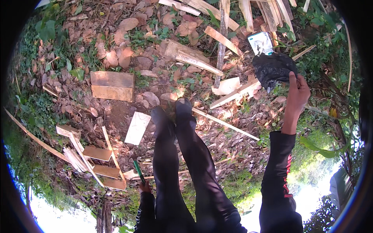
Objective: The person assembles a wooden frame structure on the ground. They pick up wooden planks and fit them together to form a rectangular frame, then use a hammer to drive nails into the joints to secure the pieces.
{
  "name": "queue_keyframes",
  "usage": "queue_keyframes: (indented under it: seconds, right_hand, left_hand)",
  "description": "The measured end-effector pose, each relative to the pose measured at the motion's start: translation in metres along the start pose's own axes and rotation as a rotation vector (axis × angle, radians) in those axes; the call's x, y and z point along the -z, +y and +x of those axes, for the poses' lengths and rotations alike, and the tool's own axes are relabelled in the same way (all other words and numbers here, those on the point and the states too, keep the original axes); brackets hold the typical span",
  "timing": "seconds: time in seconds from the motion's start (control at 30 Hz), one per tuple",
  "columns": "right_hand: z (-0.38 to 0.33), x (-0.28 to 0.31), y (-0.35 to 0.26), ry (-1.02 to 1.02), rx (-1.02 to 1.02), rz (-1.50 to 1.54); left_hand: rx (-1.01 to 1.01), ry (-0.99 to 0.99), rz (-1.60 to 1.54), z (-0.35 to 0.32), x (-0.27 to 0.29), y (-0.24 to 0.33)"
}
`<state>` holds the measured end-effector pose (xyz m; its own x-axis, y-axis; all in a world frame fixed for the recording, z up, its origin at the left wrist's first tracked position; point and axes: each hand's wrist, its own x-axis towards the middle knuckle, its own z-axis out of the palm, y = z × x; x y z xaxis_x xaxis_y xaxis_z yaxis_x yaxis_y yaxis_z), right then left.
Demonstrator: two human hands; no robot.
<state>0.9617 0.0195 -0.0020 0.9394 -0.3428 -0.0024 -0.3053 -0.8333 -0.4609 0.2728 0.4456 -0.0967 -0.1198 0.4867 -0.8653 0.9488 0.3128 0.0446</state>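
My left hand (145, 187), low beside my legs, is closed around the grip of a hammer with a green and black handle (138, 170); its head is small and hard to make out. My right hand (298, 91) reaches far out to the right, its fingers closed on the edge of a crumpled black plastic bag (274, 69). Against the bag's far side lies a white and teal packet (260, 42). What the bag contains is hidden.
A wooden frame with several cross boards (101, 154) stands at left. Boards (112, 86) (138, 128) lie near my feet. Long wood strips (225, 123) and split pieces (268, 13) are strewn on leaf litter. A thin trunk (222, 42) rises ahead; plants border the right.
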Motion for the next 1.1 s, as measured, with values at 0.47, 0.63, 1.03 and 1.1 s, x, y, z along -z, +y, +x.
queue_keyframes:
  seconds: [0.47, 0.63, 1.03, 1.1]
  right_hand:
    - [0.005, 0.068, -0.069, 0.181, -0.022, 0.098]
    - [0.007, 0.072, -0.058, 0.18, 0.02, -0.003]
    - [0.037, 0.044, 0.048, 0.58, -0.078, -0.234]
    - [0.026, 0.018, 0.065, 0.58, -0.05, -0.171]
  left_hand:
    - [-0.015, -0.006, -0.005, -0.021, -0.032, 0.062]
    - [0.013, -0.022, -0.022, -0.021, -0.023, 0.048]
    - [0.038, -0.018, 0.054, -0.014, -0.022, 0.052]
    - [0.019, 0.001, 0.041, -0.011, -0.027, 0.051]
